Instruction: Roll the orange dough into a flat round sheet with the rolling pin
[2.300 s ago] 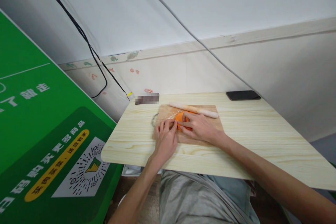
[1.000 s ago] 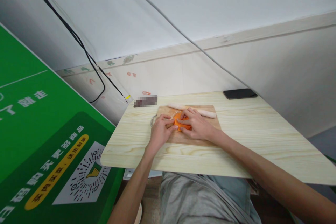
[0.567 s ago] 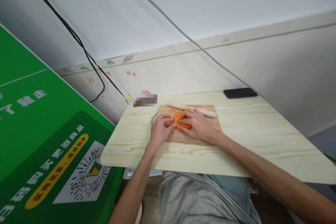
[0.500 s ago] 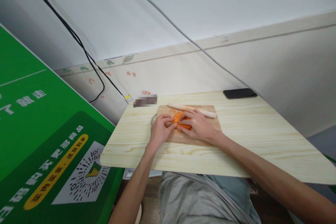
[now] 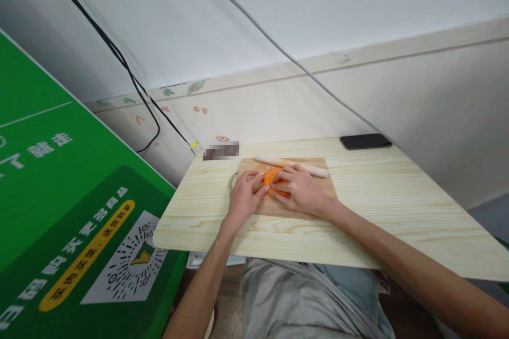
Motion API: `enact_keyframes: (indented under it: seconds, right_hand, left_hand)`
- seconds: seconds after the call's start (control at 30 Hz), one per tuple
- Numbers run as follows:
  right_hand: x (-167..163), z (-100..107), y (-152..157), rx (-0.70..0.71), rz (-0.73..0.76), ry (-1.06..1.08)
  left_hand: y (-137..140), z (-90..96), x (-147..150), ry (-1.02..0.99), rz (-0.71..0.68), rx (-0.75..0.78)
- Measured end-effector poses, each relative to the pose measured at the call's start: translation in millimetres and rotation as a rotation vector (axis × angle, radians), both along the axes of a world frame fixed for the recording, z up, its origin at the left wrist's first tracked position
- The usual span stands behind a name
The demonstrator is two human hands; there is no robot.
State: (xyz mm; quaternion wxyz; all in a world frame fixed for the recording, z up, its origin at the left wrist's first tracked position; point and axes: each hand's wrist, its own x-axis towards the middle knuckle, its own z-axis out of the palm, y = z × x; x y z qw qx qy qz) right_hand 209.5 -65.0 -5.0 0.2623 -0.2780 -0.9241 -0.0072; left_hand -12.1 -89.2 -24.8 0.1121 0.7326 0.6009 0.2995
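Note:
A flat piece of orange dough (image 5: 271, 175) lies on a wooden cutting board (image 5: 328, 189), partly covered by my fingers. My left hand (image 5: 244, 197) pinches its left edge between thumb and fingertips. From the right, my right hand (image 5: 303, 190) grips the same dough with curled fingers, close to the left fingertips. Just behind the hands, a pale wooden rolling pin (image 5: 317, 170) rests slantwise across the back of the board. White flour-like specks show on the board around the dough.
The board sits on a light wood-grain table (image 5: 397, 206). A black phone (image 5: 366, 141) lies at the back right, and a blurred-out dark object (image 5: 221, 151) at the back left. A metal ring (image 5: 231, 182) sticks out at the board's left. A green printed panel (image 5: 99, 190) stands left.
The hands keep their hold on the dough with barely any shift of the fingers. The whole view has moved very slightly.

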Motion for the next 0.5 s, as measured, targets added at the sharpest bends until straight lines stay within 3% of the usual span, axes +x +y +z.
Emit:
enact_keyframes:
  seconds: [0.5]
  right_hand:
    - [3.1,-3.3,4.0,-0.059,0.02,0.084]
  left_hand:
    - [3.5,-4.5,-9.5,-0.018,-0.112,-0.005]
